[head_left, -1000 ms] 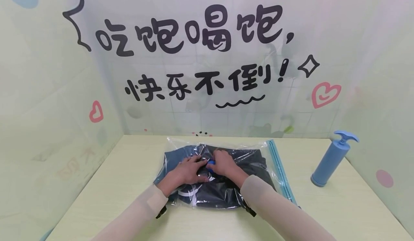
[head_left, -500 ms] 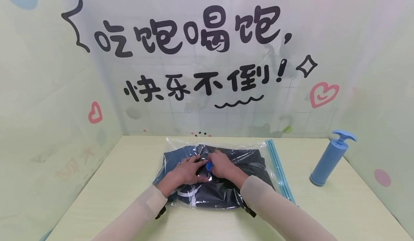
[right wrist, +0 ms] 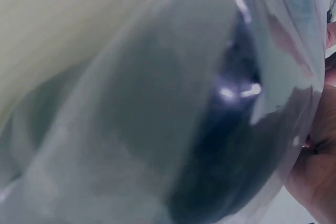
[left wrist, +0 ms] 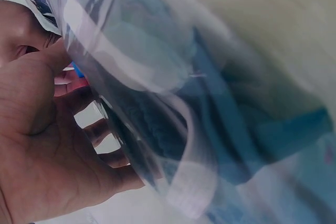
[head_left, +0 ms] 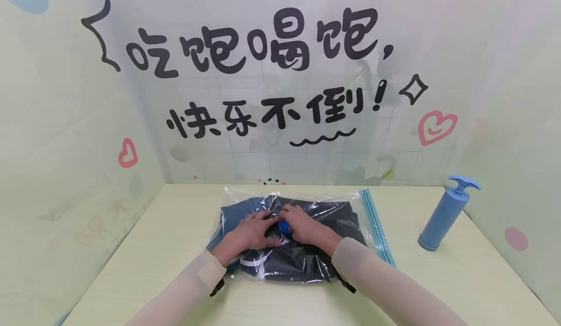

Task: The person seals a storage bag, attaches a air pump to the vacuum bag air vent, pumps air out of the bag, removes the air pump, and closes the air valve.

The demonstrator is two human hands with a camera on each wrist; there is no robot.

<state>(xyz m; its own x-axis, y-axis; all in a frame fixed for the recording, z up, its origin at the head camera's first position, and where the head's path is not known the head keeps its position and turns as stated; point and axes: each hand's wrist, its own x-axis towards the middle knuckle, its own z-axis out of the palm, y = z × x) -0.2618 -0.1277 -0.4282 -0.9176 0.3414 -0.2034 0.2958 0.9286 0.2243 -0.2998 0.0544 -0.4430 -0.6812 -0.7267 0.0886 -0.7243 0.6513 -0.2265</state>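
A clear plastic storage bag (head_left: 357, 204) lies flat on the table with dark and blue folded clothes (head_left: 238, 209) inside. On its upper face, near the middle, is a round blue valve cap (head_left: 285, 226). My right hand (head_left: 304, 225) has its fingers curled at the cap, gripping its edge. Just left of it, my left hand (head_left: 254, 231) rests on the bag with fingers spread and its thumb side toward the cap. In the left wrist view, the fingers (left wrist: 118, 158) of that hand lie against the film. The right wrist view shows mostly blurred film.
A blue hand pump (head_left: 443, 219) with a T-shaped handle stands on the right side of the pale wooden table (head_left: 144, 248). Along the bag's right edge runs a teal zip strip (head_left: 378, 226). A printed curtain (head_left: 280, 160) hangs behind the table and at both sides.
My right hand has shifted and turned slightly about the blue valve cap, leaving more of the cap showing. The left hand stays in place on the bag.
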